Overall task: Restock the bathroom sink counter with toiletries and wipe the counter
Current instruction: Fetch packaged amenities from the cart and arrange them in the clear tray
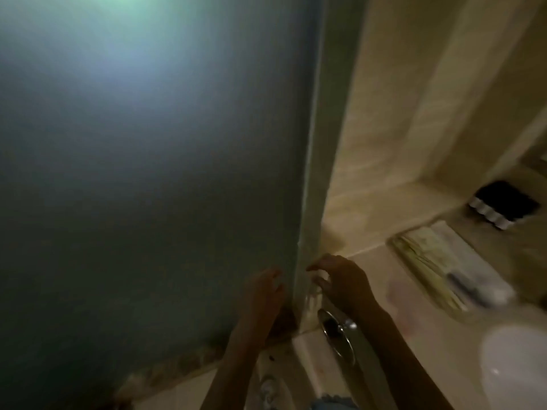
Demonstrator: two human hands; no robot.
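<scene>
The view is dim and blurred. My left hand [263,291] is raised beside the edge of a frosted glass panel [148,173], its fingers bent and apart with nothing in them. My right hand [340,282] hovers just right of that edge, fingers curled and spread over a pale, see-through thing [313,297] that I cannot identify. The beige counter [381,279] runs to the right. On it lies a tray [414,261] with packaged toiletries.
A white sink basin [515,365] sits at the lower right. A black holder with small white caps [503,205] stands on a ledge at the far right. A chrome ring fitting [340,335] is below my right wrist. Beige tiled wall [399,113] rises behind.
</scene>
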